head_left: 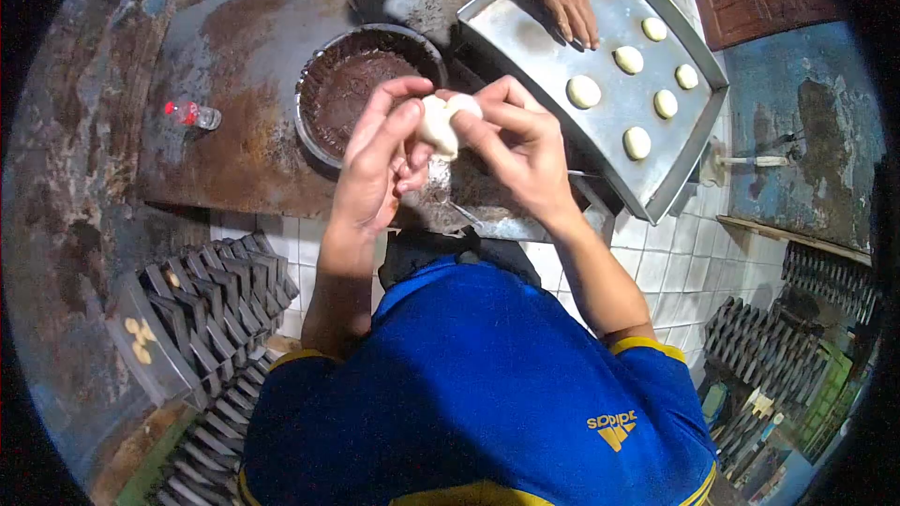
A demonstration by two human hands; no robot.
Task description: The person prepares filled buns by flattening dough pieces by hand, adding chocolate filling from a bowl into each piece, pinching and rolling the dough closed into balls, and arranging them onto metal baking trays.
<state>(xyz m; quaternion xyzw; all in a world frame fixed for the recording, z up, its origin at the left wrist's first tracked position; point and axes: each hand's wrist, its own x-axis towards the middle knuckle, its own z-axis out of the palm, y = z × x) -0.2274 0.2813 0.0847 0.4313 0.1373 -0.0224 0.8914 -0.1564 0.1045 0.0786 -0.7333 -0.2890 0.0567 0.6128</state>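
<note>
While the left hand (373, 164) and right hand (527, 152) pinch the pale dough (436, 129) between thumbs and fingers, near the right rim of the round pan (301, 111), light, even pressure is advisable to prevent tearing.

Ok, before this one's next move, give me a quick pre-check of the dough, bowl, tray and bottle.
1. Dough held by left hand and right hand: ok.
2. Dough fully closed: cannot tell, fingers hide part of it.
3. Balls on the tray spaced apart: ok, all seven.
4. Tray free of other hands: not ok, a co-worker's hand is over it.
5. Bottle apart from the bowl: ok.
</note>
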